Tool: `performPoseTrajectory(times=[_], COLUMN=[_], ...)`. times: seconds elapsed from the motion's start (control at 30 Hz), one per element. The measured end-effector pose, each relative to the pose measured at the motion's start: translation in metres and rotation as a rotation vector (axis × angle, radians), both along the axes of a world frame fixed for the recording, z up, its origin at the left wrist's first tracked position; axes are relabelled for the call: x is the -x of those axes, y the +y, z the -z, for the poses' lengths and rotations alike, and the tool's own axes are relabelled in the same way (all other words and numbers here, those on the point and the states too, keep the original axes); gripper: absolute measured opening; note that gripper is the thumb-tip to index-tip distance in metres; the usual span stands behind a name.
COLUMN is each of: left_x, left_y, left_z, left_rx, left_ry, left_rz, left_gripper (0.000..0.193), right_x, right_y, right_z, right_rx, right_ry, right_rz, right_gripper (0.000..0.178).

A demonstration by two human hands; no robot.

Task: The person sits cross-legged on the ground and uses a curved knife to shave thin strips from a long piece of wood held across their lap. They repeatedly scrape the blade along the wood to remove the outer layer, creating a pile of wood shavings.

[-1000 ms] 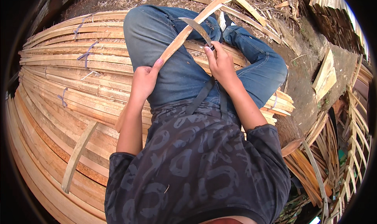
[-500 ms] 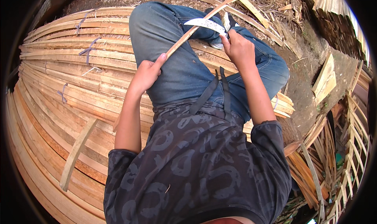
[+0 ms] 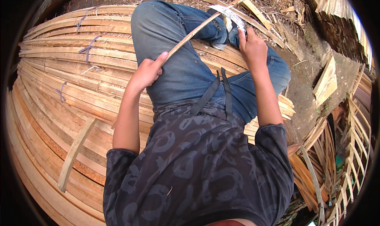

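My left hand (image 3: 149, 72) is closed round the near end of a long thin wooden strip (image 3: 192, 33), with the thumb stretched along it. The strip slants up and to the right over my jeans, past my foot. In my right hand (image 3: 253, 48) I grip a knife (image 3: 230, 16) with a broad pale blade. Its handle is mostly hidden by my fingers. The blade lies across the strip toward its far part, close above my shoe (image 3: 218, 44). Whether the edge bites into the wood I cannot tell.
I sit on bundles of wooden strips (image 3: 79, 95) tied with purple string (image 3: 89, 49). A short curved slat (image 3: 75, 156) lies over them at left. Offcuts litter the ground ahead. To the right are a split wood piece (image 3: 325, 83), strip scraps (image 3: 306, 178) and a slatted lattice (image 3: 358, 147).
My right hand has moved a little away and to the right, sliding the knife farther along the strip. The left hand stays almost in place, still holding the near end.
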State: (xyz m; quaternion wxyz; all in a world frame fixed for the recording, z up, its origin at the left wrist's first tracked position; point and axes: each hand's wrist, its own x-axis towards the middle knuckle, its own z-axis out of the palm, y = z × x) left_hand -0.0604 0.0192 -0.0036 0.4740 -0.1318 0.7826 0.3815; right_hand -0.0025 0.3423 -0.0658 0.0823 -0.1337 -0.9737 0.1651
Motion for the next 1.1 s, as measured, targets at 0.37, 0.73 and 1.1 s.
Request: performPoseTrajectory(times=[0.37,0.73,1.1], left_x=[0.006,0.007,0.012], left_y=[0.004,0.005,0.001], left_z=[-0.005,-0.006,-0.009], left_rx=[0.046,0.043,-0.033], left_ry=[-0.038,-0.07,-0.194], left_rz=[0.047,0.005,-0.041], left_gripper=[0.07,0.066,0.064], right_x=[0.005,-0.004,0.002], right_y=[0.024,0.028,-0.014], right_z=[0.005,0.007,0.003], right_rx=[-0.135,-0.132,-0.014], right_ry=[-0.012,0.01,0.067], right_rz=[0.026,0.068,0.038], right_gripper=[0.037,0.04,0.04])
